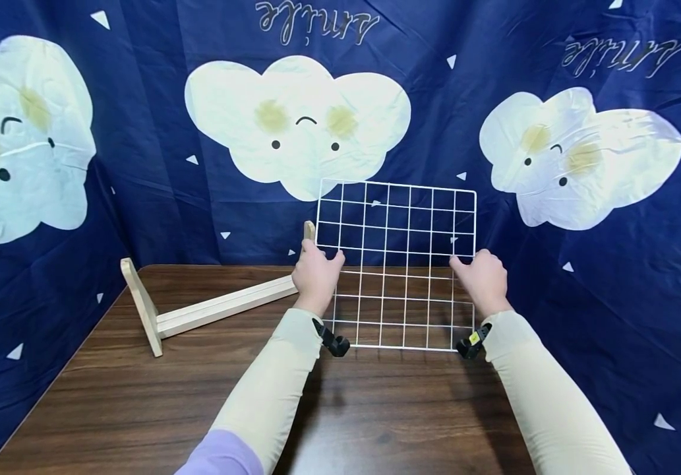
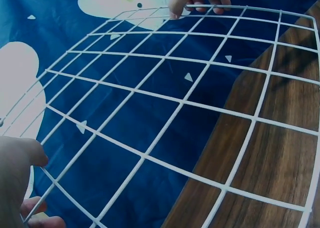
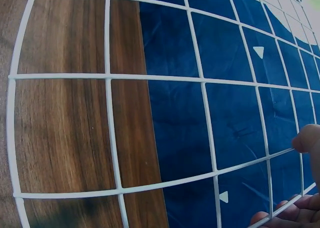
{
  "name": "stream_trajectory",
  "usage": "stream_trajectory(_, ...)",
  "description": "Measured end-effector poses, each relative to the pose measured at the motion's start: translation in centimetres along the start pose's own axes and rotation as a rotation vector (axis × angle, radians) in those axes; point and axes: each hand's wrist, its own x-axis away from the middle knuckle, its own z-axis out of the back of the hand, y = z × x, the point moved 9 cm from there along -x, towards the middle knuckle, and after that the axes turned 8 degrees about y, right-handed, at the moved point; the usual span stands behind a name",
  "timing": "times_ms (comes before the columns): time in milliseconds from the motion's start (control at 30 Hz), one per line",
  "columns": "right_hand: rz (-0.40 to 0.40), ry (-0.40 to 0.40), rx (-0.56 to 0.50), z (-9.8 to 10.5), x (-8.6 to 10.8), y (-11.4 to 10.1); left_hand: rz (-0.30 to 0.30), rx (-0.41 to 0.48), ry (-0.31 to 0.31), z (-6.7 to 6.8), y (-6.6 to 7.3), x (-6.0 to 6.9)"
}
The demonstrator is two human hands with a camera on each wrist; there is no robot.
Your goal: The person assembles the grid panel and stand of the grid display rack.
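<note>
A white wire grid panel [image 1: 395,251] stands upright above the table, held by both hands at its side edges. My left hand [image 1: 318,274] grips the left edge, thumb on the near face; in the left wrist view its fingers [image 2: 44,220] curl behind the wires. The right edge is gripped by my right hand [image 1: 482,280], whose thumb [image 3: 306,138] and curled fingers show in the right wrist view. Behind the left hand lies a pale wooden stand [image 1: 227,305], a long bar with an upright end piece [image 1: 141,307] at its left; its right part is partly hidden.
The brown wooden table [image 1: 138,409] spreads under both forearms. A dark blue curtain [image 1: 435,132] with white clouds hangs behind and on both sides, close to the table's far edge. Dark wrist cameras [image 1: 335,344] sit on both wrists near the panel's lower edge.
</note>
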Motion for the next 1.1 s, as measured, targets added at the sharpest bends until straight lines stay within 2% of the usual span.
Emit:
stream_trajectory(367, -0.02, 0.04, -0.034, 0.8, 0.0, -0.6, 0.011, 0.073, 0.061, 0.9, 0.4, -0.6)
stream_trajectory(567, -0.019, 0.065, -0.047, 1.2, -0.2, -0.9, 0.026, 0.095, 0.065, 1.0, 0.4, -0.8)
stream_trajectory(800, -0.021, 0.053, -0.065, 1.5, -0.1, -1.3, 0.025, 0.11, 0.086, 1.2, 0.3, -1.0)
stream_trajectory(1100, -0.031, 0.075, -0.087, 1.3, -0.2, -1.3, 0.029, 0.148, 0.115, 1.2, 0.1, -1.1)
